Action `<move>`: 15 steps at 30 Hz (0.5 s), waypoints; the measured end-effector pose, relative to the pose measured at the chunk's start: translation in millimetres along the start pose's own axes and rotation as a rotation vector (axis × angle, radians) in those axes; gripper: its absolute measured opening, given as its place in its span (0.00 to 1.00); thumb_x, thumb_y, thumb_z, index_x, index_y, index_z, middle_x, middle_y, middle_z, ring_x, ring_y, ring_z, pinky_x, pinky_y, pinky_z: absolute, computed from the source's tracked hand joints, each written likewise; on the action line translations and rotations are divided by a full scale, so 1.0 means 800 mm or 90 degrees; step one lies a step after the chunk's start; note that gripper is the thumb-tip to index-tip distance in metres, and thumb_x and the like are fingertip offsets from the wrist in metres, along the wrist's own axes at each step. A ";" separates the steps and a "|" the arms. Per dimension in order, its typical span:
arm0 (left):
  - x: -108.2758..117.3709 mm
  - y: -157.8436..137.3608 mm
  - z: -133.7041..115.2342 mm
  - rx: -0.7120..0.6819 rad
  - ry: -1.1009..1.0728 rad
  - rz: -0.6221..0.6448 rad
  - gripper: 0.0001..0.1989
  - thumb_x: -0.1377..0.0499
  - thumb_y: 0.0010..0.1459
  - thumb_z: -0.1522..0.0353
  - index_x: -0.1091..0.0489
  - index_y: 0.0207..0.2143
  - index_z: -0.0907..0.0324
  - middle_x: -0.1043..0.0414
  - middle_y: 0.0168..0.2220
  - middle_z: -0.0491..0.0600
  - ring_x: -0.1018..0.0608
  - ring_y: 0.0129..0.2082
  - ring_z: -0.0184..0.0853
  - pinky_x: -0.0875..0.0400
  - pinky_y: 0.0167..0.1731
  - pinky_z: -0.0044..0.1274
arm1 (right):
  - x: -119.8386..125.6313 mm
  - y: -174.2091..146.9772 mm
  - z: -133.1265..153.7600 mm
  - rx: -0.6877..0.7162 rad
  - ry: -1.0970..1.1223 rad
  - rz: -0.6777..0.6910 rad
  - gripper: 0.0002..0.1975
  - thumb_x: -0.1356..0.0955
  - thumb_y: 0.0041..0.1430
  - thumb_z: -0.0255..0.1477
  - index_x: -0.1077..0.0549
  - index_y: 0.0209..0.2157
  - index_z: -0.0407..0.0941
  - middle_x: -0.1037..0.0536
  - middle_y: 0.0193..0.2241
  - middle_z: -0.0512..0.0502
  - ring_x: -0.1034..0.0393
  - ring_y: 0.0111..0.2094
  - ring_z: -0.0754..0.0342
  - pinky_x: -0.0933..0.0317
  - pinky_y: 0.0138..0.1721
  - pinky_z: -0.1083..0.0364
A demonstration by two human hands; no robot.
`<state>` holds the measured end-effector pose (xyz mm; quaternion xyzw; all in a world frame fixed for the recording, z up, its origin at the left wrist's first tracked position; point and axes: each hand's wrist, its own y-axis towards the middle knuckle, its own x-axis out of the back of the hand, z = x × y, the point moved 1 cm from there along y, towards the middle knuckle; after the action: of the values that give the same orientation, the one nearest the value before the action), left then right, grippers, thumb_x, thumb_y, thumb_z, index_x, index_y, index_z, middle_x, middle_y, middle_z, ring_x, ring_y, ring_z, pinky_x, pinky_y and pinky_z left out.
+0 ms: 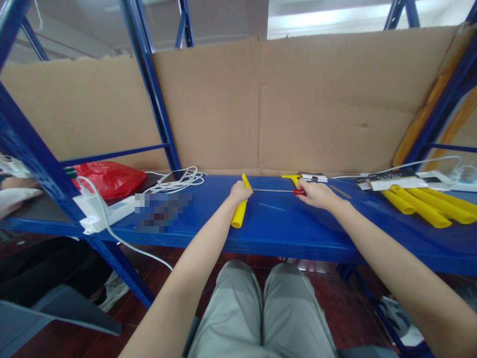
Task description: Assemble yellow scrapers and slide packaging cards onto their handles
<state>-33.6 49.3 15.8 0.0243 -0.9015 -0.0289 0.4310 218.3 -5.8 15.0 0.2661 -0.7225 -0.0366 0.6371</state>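
Note:
My left hand (240,192) is closed around a yellow tubular handle (239,216), whose round end points toward me over the blue shelf. In my right hand (316,193) is a screwdriver (274,190) with a red grip and a long thin metal shaft. The shaft runs level to the left, its tip at the yellow handle beside my left fingers; whether it is seated in a screw is hidden. Just behind my right hand lies another yellow piece (292,177), next to a small black-and-white part (313,177).
Several yellow-handled tools (428,206) with black-and-white heads lie at right. To the left are a white power strip (122,209), coiled white cable (182,180) and a red plastic bag (110,179). Cardboard (208,109) backs the blue shelf (276,233). Another person sits far left.

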 end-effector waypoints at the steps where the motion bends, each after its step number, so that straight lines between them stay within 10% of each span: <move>1: 0.000 0.000 0.000 -0.002 0.001 0.001 0.06 0.40 0.54 0.74 0.26 0.34 0.70 0.22 0.35 0.63 0.19 0.34 0.41 0.29 0.30 0.23 | 0.000 0.000 -0.001 0.007 -0.005 -0.003 0.08 0.37 0.60 0.31 0.31 0.39 0.44 0.21 0.31 0.42 0.27 0.30 0.49 0.45 0.28 0.56; 15: 0.002 -0.005 -0.002 -0.005 0.013 0.022 0.10 0.41 0.56 0.75 0.27 0.39 0.72 0.23 0.39 0.65 0.19 0.39 0.43 0.29 0.31 0.23 | 0.002 0.001 -0.001 0.013 0.009 -0.023 0.14 0.34 0.59 0.36 0.29 0.43 0.44 0.20 0.36 0.41 0.26 0.35 0.48 0.42 0.32 0.55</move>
<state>-33.1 45.0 17.8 0.0071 -0.8974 -0.0251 0.4404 218.7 -5.3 17.3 0.2857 -0.7135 -0.0393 0.6385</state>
